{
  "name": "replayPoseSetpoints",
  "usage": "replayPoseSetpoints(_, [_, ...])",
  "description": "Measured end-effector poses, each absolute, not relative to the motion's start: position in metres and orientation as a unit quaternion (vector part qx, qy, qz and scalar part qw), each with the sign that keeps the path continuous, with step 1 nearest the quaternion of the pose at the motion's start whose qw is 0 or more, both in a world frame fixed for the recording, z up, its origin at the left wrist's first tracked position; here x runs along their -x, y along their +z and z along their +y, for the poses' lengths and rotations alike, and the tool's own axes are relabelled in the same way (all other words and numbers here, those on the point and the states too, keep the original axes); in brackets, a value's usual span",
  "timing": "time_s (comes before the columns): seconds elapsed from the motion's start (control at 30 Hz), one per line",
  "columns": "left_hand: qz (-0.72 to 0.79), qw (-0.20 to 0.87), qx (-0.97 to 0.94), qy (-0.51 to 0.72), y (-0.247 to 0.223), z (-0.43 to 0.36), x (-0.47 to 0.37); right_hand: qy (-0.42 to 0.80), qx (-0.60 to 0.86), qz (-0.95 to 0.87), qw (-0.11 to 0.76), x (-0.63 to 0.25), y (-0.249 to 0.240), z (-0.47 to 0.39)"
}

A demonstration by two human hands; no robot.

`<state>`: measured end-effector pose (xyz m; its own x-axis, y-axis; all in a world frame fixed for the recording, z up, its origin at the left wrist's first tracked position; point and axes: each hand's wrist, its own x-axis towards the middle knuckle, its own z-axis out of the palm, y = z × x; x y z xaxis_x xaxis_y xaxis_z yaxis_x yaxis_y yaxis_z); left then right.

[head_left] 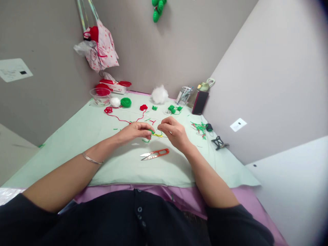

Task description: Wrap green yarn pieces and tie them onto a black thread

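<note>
Left hand [138, 130] pinches green yarn [153, 132]; right hand [174, 131] is just beside it. Snips [157, 154] lie toward the counter's [115, 174] front edge, fluff [160, 94] by its back edge, a tub [102, 100] near its back-left corner.

A small green yarn piece [153, 131] sits at the left hand's [137, 130] fingertips, a slim yellow-handled tool [158, 135] lying nearly level beside it.

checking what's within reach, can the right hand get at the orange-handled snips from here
Probably yes: the orange-handled snips lie on the pale green cloth, below and slightly left of the right hand in the picture, with nothing visible between, though its pinch would likely have to open first.
</note>
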<state>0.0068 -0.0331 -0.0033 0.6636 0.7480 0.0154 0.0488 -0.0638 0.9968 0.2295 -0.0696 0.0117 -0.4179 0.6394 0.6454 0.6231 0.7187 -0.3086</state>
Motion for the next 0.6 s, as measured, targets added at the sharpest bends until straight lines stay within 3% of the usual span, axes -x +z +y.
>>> replayPoseSetpoints(0.6, [0.264, 0.663, -0.627, 0.312, -0.003, -0.035, -0.012, 0.024, 0.400, -0.823, 0.403, -0.216, 0.002, -0.072])
